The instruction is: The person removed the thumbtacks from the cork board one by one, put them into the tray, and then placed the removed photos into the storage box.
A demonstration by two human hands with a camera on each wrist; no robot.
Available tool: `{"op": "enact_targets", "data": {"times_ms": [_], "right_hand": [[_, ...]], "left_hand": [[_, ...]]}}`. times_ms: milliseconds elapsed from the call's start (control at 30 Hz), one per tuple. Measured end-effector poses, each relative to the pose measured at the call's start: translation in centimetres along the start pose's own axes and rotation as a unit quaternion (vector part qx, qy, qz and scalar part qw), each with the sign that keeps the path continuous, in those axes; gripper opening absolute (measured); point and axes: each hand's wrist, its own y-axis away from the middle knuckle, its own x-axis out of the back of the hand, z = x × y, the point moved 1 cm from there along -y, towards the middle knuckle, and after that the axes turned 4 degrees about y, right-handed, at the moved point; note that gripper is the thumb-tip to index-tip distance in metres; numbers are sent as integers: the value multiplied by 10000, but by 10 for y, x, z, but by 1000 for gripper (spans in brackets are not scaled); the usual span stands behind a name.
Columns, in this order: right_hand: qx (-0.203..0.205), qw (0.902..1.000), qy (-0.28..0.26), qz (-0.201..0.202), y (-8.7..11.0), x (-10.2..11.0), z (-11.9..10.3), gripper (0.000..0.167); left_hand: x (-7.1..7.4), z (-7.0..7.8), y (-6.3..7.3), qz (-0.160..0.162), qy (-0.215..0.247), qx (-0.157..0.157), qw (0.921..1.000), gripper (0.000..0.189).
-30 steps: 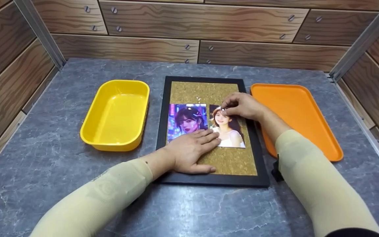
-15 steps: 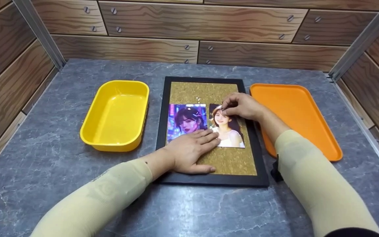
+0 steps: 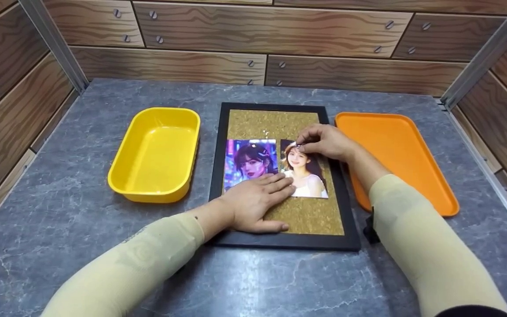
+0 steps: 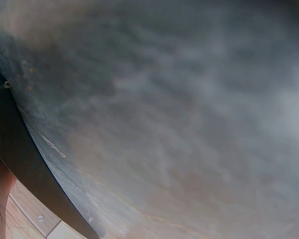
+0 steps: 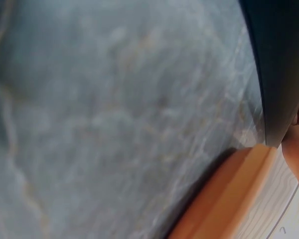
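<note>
A cork board (image 3: 310, 220) in a black frame lies in the middle of the table in the head view, bearing two photos side by side. My left hand (image 3: 255, 202) rests flat across their lower parts, fingers straight. It covers the bottom of the purple-toned photo (image 3: 247, 165) and the lower left of the photo of a person in white (image 3: 310, 187). At the top edge of this second photo, thumb and fingers of my right hand (image 3: 324, 141) pinch a small clear push pin (image 3: 298, 146). Another pin (image 3: 253, 145) sits at the top of the purple photo.
Several tiny clear pins (image 3: 266, 133) show on the cork above the photos. A yellow bin (image 3: 154, 193) stands left of the board. On the right lies an orange tray (image 3: 405, 154), partly under my right forearm in the head view. Wood-patterned walls (image 3: 218, 26) enclose the table.
</note>
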Motion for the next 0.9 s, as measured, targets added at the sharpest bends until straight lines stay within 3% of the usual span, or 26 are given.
{"op": "enact_targets", "data": {"times_ms": [500, 900], "right_hand": [[-2, 9994, 223, 278, 0, -2, 1, 16], [232, 9992, 280, 148, 2, 0, 1, 20]], "left_hand": [[-2, 0, -1, 56, -19, 10, 10000, 88], [-1, 0, -1, 38, -60, -13, 10000, 89]]}}
